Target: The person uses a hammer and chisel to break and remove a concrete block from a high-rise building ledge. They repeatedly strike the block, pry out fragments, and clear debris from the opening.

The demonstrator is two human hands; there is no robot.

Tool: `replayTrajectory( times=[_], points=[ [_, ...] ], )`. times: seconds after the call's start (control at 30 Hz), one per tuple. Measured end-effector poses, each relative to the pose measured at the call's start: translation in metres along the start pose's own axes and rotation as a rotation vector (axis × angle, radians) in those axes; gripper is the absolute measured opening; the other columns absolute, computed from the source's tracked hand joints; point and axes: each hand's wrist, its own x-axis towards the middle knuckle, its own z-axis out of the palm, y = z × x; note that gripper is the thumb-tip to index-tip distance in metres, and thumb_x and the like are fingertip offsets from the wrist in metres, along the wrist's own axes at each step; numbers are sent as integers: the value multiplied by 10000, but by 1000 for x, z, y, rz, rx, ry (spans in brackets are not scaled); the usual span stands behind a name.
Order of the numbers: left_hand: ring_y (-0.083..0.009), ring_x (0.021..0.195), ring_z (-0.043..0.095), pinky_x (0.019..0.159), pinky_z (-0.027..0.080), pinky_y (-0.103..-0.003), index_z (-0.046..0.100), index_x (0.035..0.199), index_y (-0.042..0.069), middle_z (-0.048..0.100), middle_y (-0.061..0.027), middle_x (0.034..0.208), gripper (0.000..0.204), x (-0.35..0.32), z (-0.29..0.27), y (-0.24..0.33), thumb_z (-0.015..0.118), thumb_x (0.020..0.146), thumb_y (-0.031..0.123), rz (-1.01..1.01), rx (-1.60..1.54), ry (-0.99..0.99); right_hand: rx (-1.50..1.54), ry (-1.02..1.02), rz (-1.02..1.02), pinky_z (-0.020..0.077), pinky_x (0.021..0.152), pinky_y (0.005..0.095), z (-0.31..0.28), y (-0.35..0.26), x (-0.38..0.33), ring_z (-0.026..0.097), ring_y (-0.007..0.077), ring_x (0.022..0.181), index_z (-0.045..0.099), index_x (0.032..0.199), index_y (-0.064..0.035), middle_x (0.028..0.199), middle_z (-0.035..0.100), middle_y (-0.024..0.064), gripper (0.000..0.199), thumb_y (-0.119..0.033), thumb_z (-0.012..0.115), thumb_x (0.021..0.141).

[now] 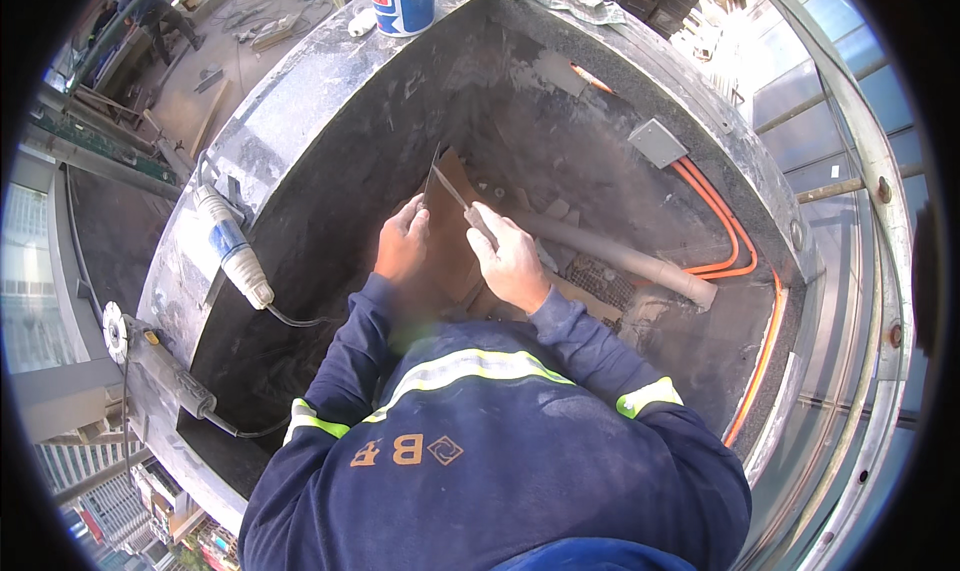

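Note:
Both my hands are raised in front of my chest, over the inside of a dark stone-walled enclosure (pixel 330 201). My left hand (pixel 402 241) is closed round a thin dark flat blade (pixel 432 178), which points up and away from me. Gripped in my right hand (pixel 512 259) is a putty knife (pixel 481 225), its narrow blade angled up and to the left. The two blades come close together near their tips; whether they touch, I cannot tell. Below and beyond them lies a brown cardboard piece (pixel 450 246), partly hidden by my hands.
A grey pipe (pixel 620 256) lies among rubble on the right. Orange conduits (pixel 722 216) run from a grey junction box (pixel 658 143). On the ledge are a blue-white can (pixel 402 3), a white-blue cylindrical device (pixel 233 243) and a corded grinder (pixel 170 371). A person (pixel 155 16) stands far left.

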Motion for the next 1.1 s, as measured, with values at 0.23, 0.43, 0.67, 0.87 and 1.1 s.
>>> replayTrajectory(
  times=[0.23,0.43,0.67,0.87,1.1],
  points=[
    [-64,691,465,628,415,-229,533,1387,-24,535,23,817,413,-41,39,-7,522,1018,162,343,197,-45,-44,238,-12,484,823,445,0,40,34,599,391,924,608,1195,20,1009,624,219,334,-155,600,911],
    [-213,1020,677,885,497,-300,520,1392,-31,703,-200,1153,423,-15,4,12,535,1002,133,160,118,140,343,42,113,484,539,266,4,22,-23,576,97,601,589,1205,55,947,583,68,312,-101,612,936],
    [-325,1049,666,940,477,-361,530,1372,-34,688,-235,1124,431,-47,38,6,539,998,179,201,247,-38,440,113,197,486,633,288,6,16,3,620,147,715,589,1262,29,862,669,95,357,-67,570,919],
    [-163,945,636,873,490,-284,503,1403,-43,699,-147,1107,444,-28,4,15,539,1004,150,129,134,78,189,222,22,500,925,379,0,14,-15,653,318,1028,588,1277,49,1127,656,199,389,-65,590,906],
    [-216,1020,582,884,426,-303,512,1403,-23,637,-167,1142,451,-49,21,12,541,1002,183,88,68,-41,231,78,12,511,932,328,18,6,-25,668,254,1018,517,1360,77,1202,658,199,458,-24,571,916]
  ],
)
